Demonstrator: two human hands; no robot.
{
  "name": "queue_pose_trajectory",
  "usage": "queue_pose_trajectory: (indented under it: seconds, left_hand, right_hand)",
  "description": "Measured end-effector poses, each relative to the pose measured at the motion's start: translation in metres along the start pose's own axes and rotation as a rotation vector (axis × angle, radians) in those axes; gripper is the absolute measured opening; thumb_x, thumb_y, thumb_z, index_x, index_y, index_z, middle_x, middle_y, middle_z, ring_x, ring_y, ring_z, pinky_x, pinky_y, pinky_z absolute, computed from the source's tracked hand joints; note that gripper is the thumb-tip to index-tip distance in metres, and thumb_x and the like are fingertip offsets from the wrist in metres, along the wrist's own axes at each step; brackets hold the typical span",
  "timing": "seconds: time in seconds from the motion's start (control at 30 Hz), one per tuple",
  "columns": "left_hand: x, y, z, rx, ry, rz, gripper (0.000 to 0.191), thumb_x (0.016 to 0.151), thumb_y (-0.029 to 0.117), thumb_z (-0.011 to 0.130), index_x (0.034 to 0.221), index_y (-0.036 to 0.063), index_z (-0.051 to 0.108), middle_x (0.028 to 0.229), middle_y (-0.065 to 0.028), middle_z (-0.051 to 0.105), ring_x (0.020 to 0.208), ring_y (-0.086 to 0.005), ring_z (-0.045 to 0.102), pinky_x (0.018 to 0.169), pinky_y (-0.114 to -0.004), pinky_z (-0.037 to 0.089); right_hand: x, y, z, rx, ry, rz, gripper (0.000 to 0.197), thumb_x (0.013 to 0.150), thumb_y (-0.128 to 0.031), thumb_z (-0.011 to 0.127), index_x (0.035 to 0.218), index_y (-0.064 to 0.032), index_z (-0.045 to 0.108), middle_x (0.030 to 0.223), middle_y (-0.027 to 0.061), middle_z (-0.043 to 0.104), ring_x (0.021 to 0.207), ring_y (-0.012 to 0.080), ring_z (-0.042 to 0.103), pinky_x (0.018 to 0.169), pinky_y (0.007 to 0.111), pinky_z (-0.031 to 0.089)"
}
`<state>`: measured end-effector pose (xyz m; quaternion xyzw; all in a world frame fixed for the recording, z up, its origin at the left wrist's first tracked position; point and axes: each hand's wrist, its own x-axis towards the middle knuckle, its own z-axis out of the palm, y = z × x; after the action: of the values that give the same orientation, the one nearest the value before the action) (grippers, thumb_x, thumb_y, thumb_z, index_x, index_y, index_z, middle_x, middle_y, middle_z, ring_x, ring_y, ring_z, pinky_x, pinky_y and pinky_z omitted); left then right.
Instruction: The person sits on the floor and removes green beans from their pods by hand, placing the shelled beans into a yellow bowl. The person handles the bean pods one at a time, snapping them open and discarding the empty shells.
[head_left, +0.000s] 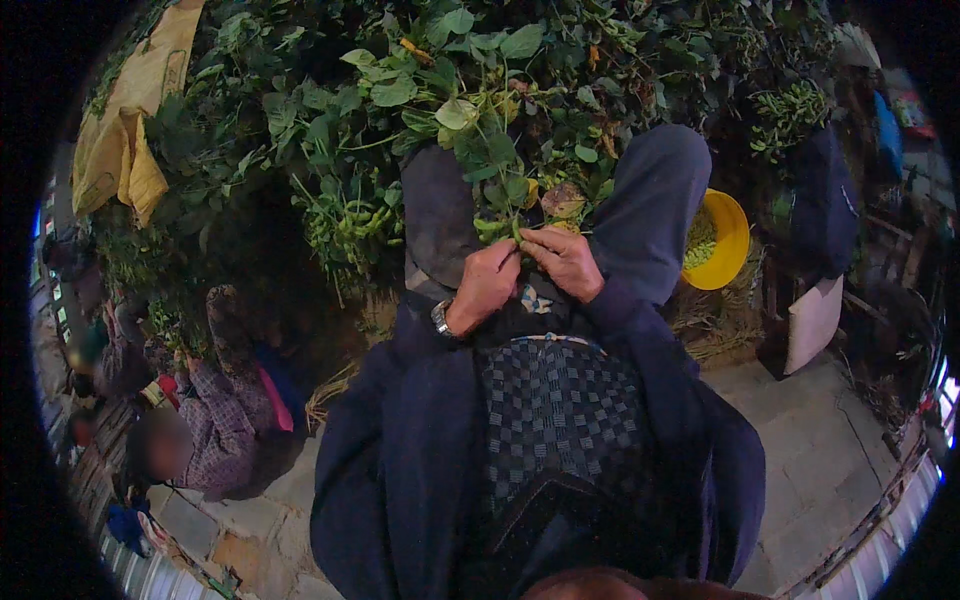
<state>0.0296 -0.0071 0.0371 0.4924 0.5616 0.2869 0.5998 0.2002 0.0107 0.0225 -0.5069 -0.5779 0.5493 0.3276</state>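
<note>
My left hand (486, 286), with a metal-banded watch (440, 318) at its wrist, and my right hand (564, 259) meet between my knees. Their fingertips pinch a green soybean pod (517, 229); the fingers partly cover it. More pods (490, 226) hang on the leafy soybean plant (495, 154) just beyond my hands. By my right knee stands a yellow plastic bucket (731, 247) with shelled green beans (700, 238) inside. A bunch of pods (364, 225) lies left of my left knee.
A large heap of soybean plants (300, 90) spreads in front. At the far left lies a yellowish woven sack (139, 112). Another person (217, 442) sits at the left. On the right are a dark bag-like object (823, 202) and a pale cushion-like block (814, 326).
</note>
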Motion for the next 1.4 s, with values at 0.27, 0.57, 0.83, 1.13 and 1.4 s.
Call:
queue_pose_trajectory:
  seconds: [0.27,0.57,0.83,1.13,1.4]
  left_hand:
    - [0.002,0.008,-0.001,-0.098,-0.079,-0.164,0.016,0.093,0.011,0.052,0.084,-0.0006,0.057,0.064,-0.0099,0.060,0.044,-0.0157,0.055,0.041,-0.030,0.042]
    - [0.008,-0.014,0.002,0.179,0.039,0.334,0.013,0.092,0.009,0.054,0.096,-0.0012,0.063,0.068,-0.0086,0.060,0.055,-0.0126,0.059,0.048,-0.029,0.044]
    - [0.006,0.018,-0.041,0.561,0.190,0.281,0.023,0.086,0.012,0.062,0.106,0.0007,0.057,0.076,-0.0233,0.062,0.071,-0.0414,0.062,0.059,-0.047,0.048]
    - [0.004,0.005,-0.049,0.646,0.087,0.353,0.016,0.086,0.012,0.062,0.096,0.0011,0.056,0.079,-0.0216,0.063,0.075,-0.0416,0.061,0.060,-0.047,0.047]
    - [-0.007,0.016,-0.029,0.455,-0.013,0.248,0.016,0.090,0.016,0.060,0.100,0.0028,0.060,0.079,-0.0235,0.062,0.075,-0.0436,0.061,0.059,-0.046,0.048]
  right_hand:
    - [-0.001,0.009,0.001,-0.034,0.028,-0.063,0.020,0.087,-0.009,0.066,0.103,0.0021,0.069,0.090,0.0127,0.068,0.081,0.0210,0.065,0.069,0.029,0.049]
    - [0.003,0.017,-0.009,0.398,-0.115,0.423,0.022,0.089,-0.020,0.068,0.100,-0.0013,0.070,0.077,-0.0001,0.066,0.059,0.0043,0.054,0.049,0.021,0.042]
    - [0.005,0.015,-0.010,0.414,-0.077,0.502,0.025,0.094,-0.021,0.062,0.107,-0.0001,0.066,0.077,0.0007,0.065,0.057,0.0024,0.050,0.045,0.019,0.037]
    - [-0.004,-0.023,-0.014,0.345,0.010,0.339,0.026,0.096,-0.017,0.058,0.115,-0.0004,0.064,0.084,0.0010,0.064,0.067,0.0036,0.052,0.058,0.019,0.042]
    - [0.013,-0.006,0.010,0.509,-0.176,0.547,0.024,0.091,-0.026,0.065,0.097,-0.0036,0.070,0.068,-0.0017,0.059,0.052,0.0039,0.046,0.047,0.021,0.036]
